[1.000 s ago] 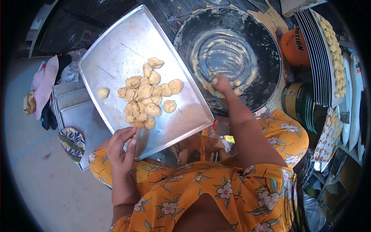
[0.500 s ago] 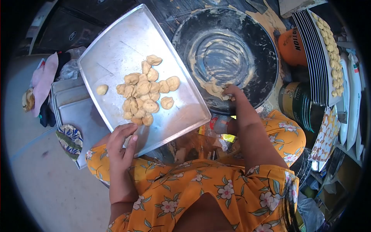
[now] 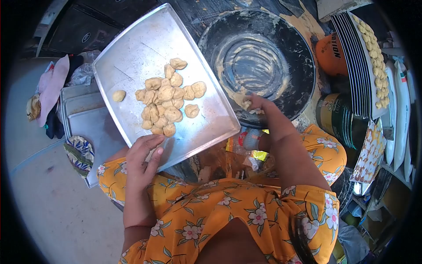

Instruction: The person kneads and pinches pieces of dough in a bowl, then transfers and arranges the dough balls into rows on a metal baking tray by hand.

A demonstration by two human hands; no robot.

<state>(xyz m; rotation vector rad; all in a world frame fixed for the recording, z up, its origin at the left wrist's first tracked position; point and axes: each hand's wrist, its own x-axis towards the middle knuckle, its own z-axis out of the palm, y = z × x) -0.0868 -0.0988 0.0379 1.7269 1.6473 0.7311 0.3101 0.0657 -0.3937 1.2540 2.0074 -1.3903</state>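
Observation:
A metal tray (image 3: 132, 44) lies tilted across the left side, bearing a heap of dough pieces (image 3: 165, 93) and one smooth dough ball (image 3: 118, 95) apart from them. My left hand (image 3: 144, 157) rests at the tray's near edge, thumb and fingers apart, just below the heap, holding nothing. To the right stands a wide black basin (image 3: 299, 57), its inside smeared with pale flour or dough. My right hand (image 3: 258, 104) reaches into its near side, fingers bent down at a bit of pale dough (image 3: 244, 102); what the fingertips hold is too small to tell.
At the right are a stack of trays (image 3: 351, 66) topped with small dough pieces, an orange bucket (image 3: 330, 55) and a dark green tin (image 3: 334, 110). More metal trays (image 3: 90, 127) and a patterned cloth (image 3: 79, 154) lie at the left. A bottle (image 3: 251, 139) is below the basin.
My right hand has moved from the basin's inner floor toward its near side, its fingers now curled downward. The left hand stays by the tray's edge. The view has shifted slightly.

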